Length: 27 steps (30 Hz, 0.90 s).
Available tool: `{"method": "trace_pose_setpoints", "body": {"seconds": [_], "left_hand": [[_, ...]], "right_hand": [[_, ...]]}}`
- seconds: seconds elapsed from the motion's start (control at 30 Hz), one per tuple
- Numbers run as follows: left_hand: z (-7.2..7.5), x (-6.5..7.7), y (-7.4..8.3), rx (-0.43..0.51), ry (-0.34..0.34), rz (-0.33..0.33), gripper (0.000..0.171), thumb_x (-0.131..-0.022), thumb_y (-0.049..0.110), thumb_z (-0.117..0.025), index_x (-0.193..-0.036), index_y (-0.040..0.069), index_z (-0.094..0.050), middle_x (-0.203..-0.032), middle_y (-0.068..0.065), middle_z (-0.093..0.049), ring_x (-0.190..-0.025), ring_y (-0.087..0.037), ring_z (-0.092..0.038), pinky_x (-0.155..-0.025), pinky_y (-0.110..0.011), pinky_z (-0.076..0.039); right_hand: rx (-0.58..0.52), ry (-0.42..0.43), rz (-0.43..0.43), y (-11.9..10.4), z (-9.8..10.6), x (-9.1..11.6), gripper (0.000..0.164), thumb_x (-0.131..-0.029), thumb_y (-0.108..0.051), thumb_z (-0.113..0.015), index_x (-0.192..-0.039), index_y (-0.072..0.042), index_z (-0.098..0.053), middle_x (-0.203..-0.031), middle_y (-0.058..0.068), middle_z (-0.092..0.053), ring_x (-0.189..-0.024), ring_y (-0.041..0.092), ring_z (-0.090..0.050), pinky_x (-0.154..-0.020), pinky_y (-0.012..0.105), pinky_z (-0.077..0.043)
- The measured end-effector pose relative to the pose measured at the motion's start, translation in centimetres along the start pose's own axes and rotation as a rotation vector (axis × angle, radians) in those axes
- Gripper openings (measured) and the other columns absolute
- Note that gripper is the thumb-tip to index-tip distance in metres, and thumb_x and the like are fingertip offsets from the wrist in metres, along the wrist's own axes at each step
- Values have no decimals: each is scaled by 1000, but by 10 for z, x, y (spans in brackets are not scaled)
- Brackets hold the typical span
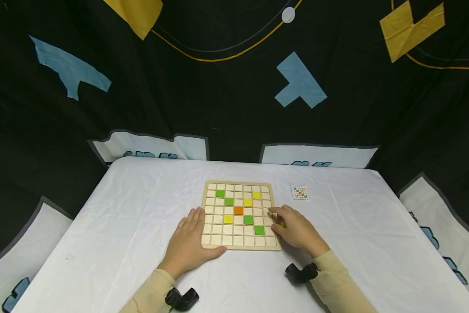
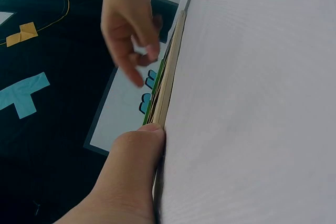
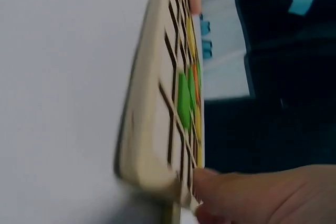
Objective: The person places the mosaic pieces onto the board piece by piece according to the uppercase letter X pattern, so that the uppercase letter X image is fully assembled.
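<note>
A square wooden grid board [image 1: 238, 248] lies on the table with pale square tiles. Several green tiles [image 1: 259, 230] and yellow tiles [image 1: 256, 195] make crossing diagonals, with an orange tile [image 1: 238, 210] at their crossing. My left hand [image 1: 189, 241] rests with straight fingers along the board's left edge, its thumb [image 2: 137, 145] against the front edge. Over the board's right edge, my right hand [image 1: 295, 228] has curled fingers, with a small yellow tile [image 1: 283, 224] showing between thumb and index finger. A bit of green shows by its index fingertip.
A small printed card [image 1: 300, 192] with a coloured grid pattern lies right of the board's far corner. White cloth [image 1: 101, 243] covers the table, and a dark patterned curtain [image 1: 226, 95] hangs behind it.
</note>
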<state>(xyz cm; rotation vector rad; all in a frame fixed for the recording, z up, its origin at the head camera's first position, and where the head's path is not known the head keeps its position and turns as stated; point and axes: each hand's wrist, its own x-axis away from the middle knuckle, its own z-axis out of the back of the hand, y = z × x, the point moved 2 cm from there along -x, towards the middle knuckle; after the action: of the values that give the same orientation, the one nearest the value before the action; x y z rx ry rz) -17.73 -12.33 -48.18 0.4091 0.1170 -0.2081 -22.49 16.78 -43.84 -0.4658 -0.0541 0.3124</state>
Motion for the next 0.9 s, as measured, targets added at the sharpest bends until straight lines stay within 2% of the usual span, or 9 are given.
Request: {"method": "trace_pose_setpoints", "body": {"seconds": [0.1,0.23,0.4,0.53,0.7,0.9], "left_hand": [[0,0,0,2,5,1,126,-71,81,-64,-155,-5,-23,-163,-20,-23,-153,-35,-21,-124,-52,-20],[0,1,-2,7,4,5,127,-71,81,-64,-155,-5,-23,-163,-19,-23,-153,-35,-20,-123,-52,-21],[-2,0,-3,5,5,7,128,-70,83,-63,-155,-4,-22,-164,-18,-22,-154,-33,-20,-123,-52,-21],[-1,0,-2,5,0,9,128,-71,82,-63,-155,-4,-22,-164,-18,-22,-154,-34,-19,-124,-52,-21],[0,1,-1,2,1,5,127,-71,82,-63,-155,-5,-23,-164,-19,-22,-153,-34,-20,-123,-52,-21],[-1,0,-1,-12,-7,7,127,-71,83,-61,-155,-4,-23,-164,-18,-22,-154,-33,-20,-124,-52,-21]], "right_hand": [[62,-18,-29,10,6,5,42,-88,-15,-74,-128,-10,-66,-88,-4,-58,-74,11,-50,-66,27,-43],[73,-21,-53,18,7,10,29,-87,-13,-75,-116,-10,-71,-89,-4,-58,-76,11,-49,-67,28,-43],[8,-2,-73,25,6,10,17,-86,-14,-77,-100,-15,-67,-90,-4,-61,-80,12,-52,-72,31,-46],[-82,38,-85,25,7,6,17,-87,-13,-75,-98,-17,-62,-91,-3,-65,-77,13,-54,-70,30,-46],[-235,67,-80,6,1,-3,18,-88,-15,-76,-99,-18,-62,-90,-3,-64,-69,13,-51,-59,25,-43],[-263,49,28,-38,-17,-14,17,-87,-19,-77,-98,-22,-64,-84,-9,-62,-67,10,-52,-63,24,-44]]}}
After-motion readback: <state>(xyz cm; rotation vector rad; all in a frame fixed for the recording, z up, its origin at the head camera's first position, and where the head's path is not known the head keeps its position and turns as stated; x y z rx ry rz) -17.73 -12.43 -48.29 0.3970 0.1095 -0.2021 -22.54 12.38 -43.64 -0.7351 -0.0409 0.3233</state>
